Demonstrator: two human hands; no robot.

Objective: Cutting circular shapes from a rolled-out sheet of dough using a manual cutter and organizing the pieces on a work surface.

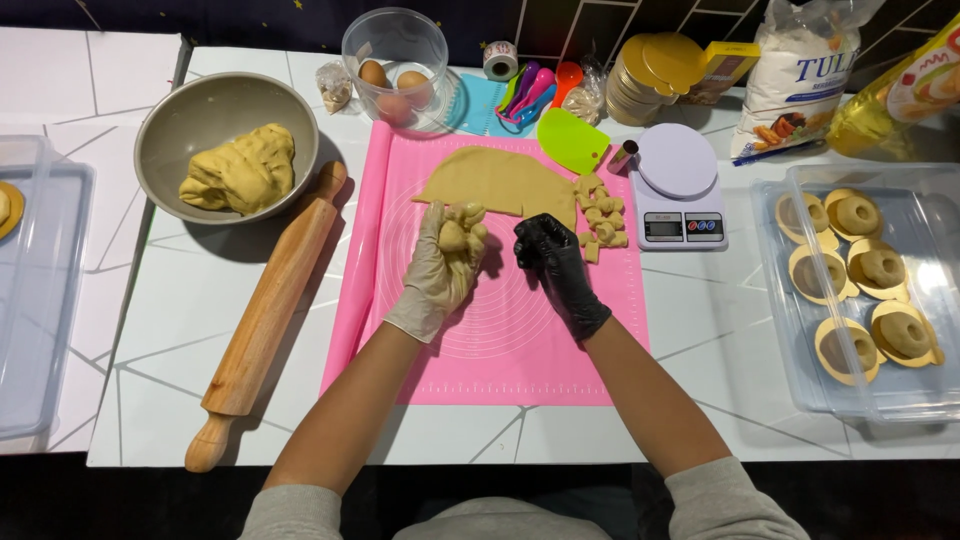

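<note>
1. Cream-gloved left hand (440, 265) has its grip closed around a lump of dough scraps (457, 232), palm up so the pieces stay bunched.
2. Black-gloved right hand (553, 262) rests just beside it, fingers curled; whether it pinches anything I cannot tell.
3. Both work over the pink mat (500, 350), near the rolled dough sheet (500, 180) and cut offcuts (600, 215).
4. Around them, the white bench (200, 300) carries a rolling pin (270, 310), a bowl (160, 160) and a scale (678, 190).

White desk (700, 340): pink mat (500, 350) centre, rolling pin (265, 320) & bowl (160, 150) left, scale (678, 190) & clear tub (800, 360) right edge.
</note>
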